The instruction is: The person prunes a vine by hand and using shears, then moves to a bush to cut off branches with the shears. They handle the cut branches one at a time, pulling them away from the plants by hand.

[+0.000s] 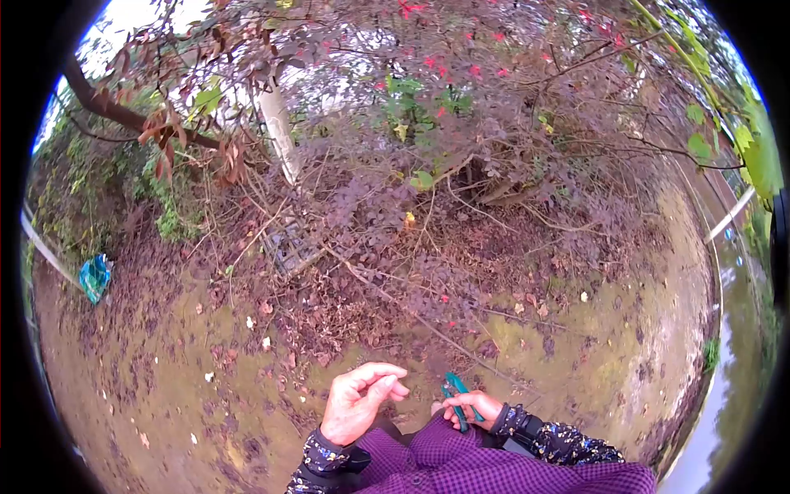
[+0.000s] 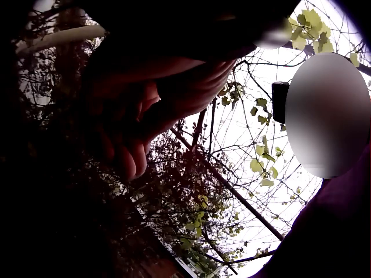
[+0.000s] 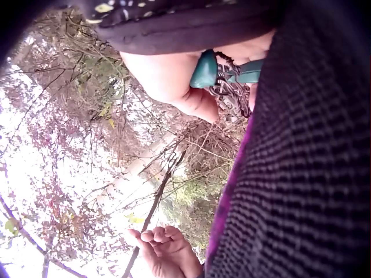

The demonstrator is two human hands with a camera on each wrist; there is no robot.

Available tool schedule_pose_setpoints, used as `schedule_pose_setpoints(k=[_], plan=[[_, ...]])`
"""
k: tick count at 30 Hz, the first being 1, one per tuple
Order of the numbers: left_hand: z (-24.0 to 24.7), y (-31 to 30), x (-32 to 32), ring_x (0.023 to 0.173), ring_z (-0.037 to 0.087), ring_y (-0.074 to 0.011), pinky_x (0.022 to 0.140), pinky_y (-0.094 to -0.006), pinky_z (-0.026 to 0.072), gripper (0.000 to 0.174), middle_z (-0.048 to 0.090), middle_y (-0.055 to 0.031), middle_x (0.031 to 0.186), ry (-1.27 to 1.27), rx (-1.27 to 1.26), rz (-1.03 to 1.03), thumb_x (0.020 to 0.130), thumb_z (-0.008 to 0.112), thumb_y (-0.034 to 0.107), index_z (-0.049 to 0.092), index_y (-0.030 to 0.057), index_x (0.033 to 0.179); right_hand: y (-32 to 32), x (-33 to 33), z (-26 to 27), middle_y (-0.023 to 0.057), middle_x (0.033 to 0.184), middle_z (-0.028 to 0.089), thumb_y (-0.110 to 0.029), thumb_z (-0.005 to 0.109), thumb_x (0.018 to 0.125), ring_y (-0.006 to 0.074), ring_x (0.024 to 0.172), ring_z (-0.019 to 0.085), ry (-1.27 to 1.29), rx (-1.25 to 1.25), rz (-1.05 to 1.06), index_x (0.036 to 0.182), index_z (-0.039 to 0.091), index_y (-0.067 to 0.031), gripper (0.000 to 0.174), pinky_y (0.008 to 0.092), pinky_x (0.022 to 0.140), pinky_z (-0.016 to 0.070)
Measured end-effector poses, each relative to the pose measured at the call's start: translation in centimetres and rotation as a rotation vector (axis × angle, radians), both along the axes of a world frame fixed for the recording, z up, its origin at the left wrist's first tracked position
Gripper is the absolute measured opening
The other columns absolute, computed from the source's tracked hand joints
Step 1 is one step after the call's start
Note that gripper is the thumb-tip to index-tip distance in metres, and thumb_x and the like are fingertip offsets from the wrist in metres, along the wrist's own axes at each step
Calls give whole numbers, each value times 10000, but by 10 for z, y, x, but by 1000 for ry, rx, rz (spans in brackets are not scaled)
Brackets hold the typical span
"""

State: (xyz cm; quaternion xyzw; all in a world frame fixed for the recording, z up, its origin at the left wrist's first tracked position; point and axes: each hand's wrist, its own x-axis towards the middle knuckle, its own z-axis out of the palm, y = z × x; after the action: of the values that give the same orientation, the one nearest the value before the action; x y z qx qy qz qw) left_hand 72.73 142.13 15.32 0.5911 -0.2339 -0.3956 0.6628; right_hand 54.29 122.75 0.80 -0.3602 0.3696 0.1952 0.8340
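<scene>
We find the green-handled pruning shears (image 1: 455, 393) at lower centre, grasped in the right hand (image 1: 476, 408) just above the purple jacket (image 1: 461, 471). The left hand (image 1: 359, 401), just left of them, hangs released, holding nothing. A blue bag (image 1: 95, 277) lies on the ground at far left; we cannot tell its contents.

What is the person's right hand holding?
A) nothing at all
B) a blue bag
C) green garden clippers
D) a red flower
C: the right hand grips the green-handled pruning shears close to the purple checked clothing, while the left hand beside it holds nothing.
</scene>
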Motion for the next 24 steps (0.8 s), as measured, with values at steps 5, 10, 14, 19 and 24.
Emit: schedule_pose_setpoints(k=[5,10,14,19,24], plan=[[-4,23,68,719,620,-127,677,-245,499,170,657,-84,798,-29,19,-38,903,540,90,608,-11,1022,37,29,11,87,796,645,-257,615,841,131,669,605,26,-35,-13,918,611,-2,266,276,626,516],[-20,-19,123,714,621,-136,675,-260,508,272,653,-100,801,-40,90,-173,899,557,163,528,2,1116,52,20,10,115,862,635,-218,559,877,150,717,612,12,-5,-154,1051,549,31,304,282,661,517],[-51,-86,155,677,614,-137,629,-245,499,278,648,-84,813,-48,150,-112,877,591,212,532,24,1073,37,8,19,110,814,634,-228,613,839,153,678,602,-6,2,-323,961,597,10,268,294,622,512],[-79,-156,179,641,604,-117,555,-243,490,215,632,-62,806,-6,123,43,849,595,154,553,35,1023,-16,-9,19,129,868,613,-218,545,867,192,731,590,-93,-27,-453,1049,529,42,318,332,691,502],[-73,-211,192,707,585,-148,567,-275,493,565,516,-161,1130,-167,84,370,810,641,158,373,14,1287,-69,-7,21,110,901,597,-240,479,885,195,777,577,-116,45,-384,1091,519,28,341,349,758,478]])
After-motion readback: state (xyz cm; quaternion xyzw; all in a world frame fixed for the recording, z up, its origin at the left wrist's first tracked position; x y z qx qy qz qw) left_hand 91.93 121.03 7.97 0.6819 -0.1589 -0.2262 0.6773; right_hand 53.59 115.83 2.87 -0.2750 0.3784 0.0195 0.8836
